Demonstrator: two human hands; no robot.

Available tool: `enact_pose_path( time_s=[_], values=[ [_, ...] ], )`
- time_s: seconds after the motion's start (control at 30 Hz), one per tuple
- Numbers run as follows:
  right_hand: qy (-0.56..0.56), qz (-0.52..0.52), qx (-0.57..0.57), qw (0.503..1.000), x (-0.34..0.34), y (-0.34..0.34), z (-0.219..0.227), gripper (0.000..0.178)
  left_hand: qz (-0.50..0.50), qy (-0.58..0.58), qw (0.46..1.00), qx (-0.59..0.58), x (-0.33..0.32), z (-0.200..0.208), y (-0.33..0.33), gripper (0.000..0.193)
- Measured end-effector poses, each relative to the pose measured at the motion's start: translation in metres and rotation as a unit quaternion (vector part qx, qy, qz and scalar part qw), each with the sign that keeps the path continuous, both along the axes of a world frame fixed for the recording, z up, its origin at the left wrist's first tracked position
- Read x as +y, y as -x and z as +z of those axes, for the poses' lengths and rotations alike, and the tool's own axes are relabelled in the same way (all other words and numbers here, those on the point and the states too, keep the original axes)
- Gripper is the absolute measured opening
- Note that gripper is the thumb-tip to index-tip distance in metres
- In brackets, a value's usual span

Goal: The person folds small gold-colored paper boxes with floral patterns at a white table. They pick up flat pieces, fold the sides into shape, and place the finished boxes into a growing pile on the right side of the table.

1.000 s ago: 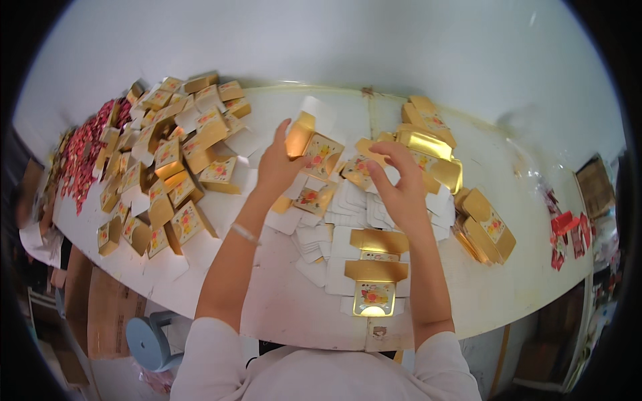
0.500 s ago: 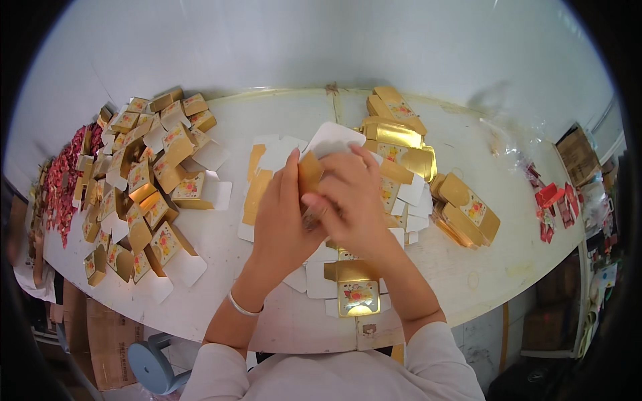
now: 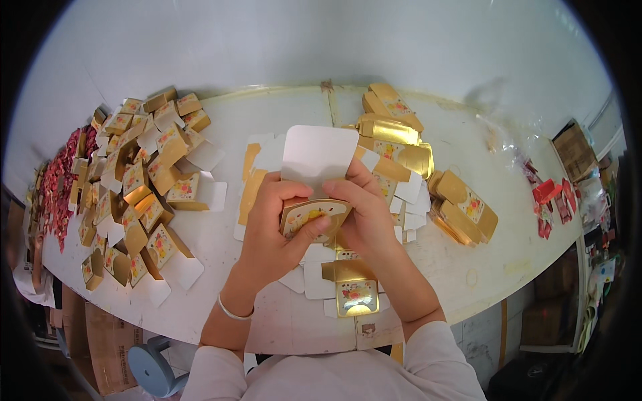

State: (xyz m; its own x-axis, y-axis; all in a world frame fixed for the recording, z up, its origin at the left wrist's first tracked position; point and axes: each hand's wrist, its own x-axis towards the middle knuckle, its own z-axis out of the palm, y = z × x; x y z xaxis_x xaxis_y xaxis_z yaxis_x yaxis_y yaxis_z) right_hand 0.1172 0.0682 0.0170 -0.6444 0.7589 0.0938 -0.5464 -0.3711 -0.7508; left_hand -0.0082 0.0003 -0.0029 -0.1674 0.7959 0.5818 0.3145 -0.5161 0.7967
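A small gold carton [image 3: 304,217] with a floral print is held between both hands over the middle of the table. Its white flap [image 3: 319,150] stands up, away from me. My left hand [image 3: 271,220] grips the left side, thumb across the printed face. On the right edge, near the base of the flap, my right hand [image 3: 364,207] has its thumb and fingers closed. Below and behind the hands lie flat gold-and-white carton blanks [image 3: 358,294], partly hidden by my arms.
Many formed gold cartons [image 3: 164,174] with open flaps are heaped at the left, beside a pile of red wrapped pieces [image 3: 61,180]. Stacks of flat cartons [image 3: 465,207] lie to the right. Red packets [image 3: 548,194] and clear plastic [image 3: 498,137] sit farther right. A blue stool [image 3: 152,367] stands below.
The carton has turned so its printed face and upright white flap show. My hands, earlier overlapping and blurred around it, are now apart on its two sides.
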Motion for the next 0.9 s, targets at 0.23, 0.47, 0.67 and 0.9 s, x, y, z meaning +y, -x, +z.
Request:
enact_pose_path(
  time_s=[0.23, 0.47, 0.67, 0.9],
  values=[
    [-0.092, 0.002, 0.043, 0.995, 0.004, 0.004, -0.003, 0.032, -0.052, 0.033, 0.988, -0.143, -0.002, 0.003, -0.003, 0.037],
    [-0.452, -0.078, -0.048, 0.887, 0.010, -0.006, -0.002, 0.025, -0.008, -0.027, 0.994, -0.105, -0.002, 0.005, -0.003, 0.061],
    [-0.305, -0.049, -0.041, 0.950, 0.006, -0.006, 0.005, 0.018, -0.037, 0.014, 0.998, -0.047, -0.005, 0.009, 0.002, 0.078],
    [-0.348, -0.051, -0.062, 0.934, 0.009, -0.005, -0.001, 0.020, -0.063, 0.022, 0.995, -0.077, -0.007, 0.014, 0.001, 0.066]
  ],
)
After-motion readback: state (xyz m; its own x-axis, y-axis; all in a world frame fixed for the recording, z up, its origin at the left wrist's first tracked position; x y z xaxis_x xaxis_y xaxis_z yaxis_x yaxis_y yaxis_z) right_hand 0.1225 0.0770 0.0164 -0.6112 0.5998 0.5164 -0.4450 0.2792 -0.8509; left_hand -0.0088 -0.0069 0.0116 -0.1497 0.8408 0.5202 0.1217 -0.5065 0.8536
